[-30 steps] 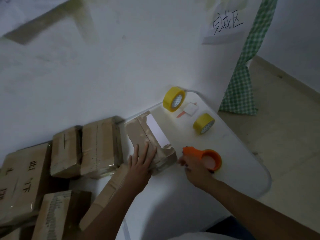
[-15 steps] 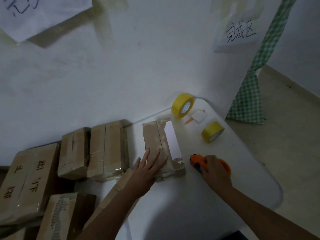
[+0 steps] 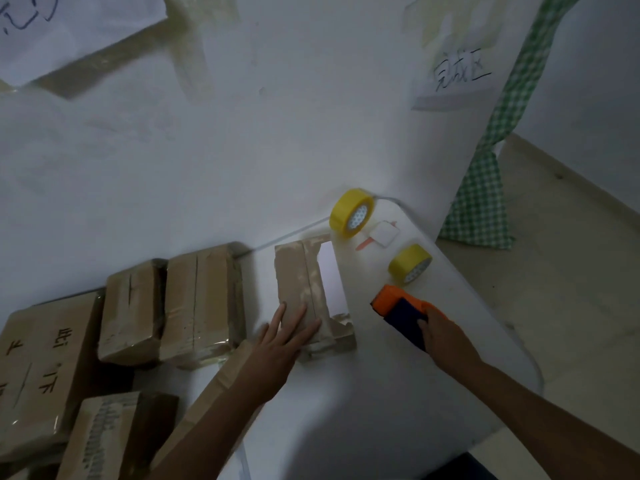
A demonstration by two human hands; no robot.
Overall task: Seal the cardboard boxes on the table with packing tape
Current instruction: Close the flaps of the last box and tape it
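Your left hand (image 3: 282,337) lies flat on the near end of the small brown cardboard box (image 3: 308,292) at the middle of the white surface (image 3: 346,410), fingers straight and spread, pressing down on its top. The box's top flaps meet along a lengthwise seam, its paper skin is torn in pale patches, and a white label (image 3: 330,278) shows along its right side.

Your right hand (image 3: 446,337) grips the orange tape dispenser (image 3: 401,308) just to the right of the box, fingers curled round its body; the dispenser's orange nose points up and left toward the box without touching it, and a dark blue face shows on its side.

Further back, a large yellow roll of packing tape (image 3: 351,212) stands on edge against the white wall (image 3: 242,150), and a smaller yellow tape roll (image 3: 410,263) stands on edge to its right. Between them lies a small white square card (image 3: 384,233).

To the left of the box under your hand, two more brown cardboard boxes (image 3: 166,303) lie side by side, wrapped in glossy tape. Larger brown boxes with black printing (image 3: 45,362) fill the lower left corner. A green checked cloth (image 3: 491,161) hangs at the right, beside a handwritten paper sign (image 3: 457,74) on the wall.
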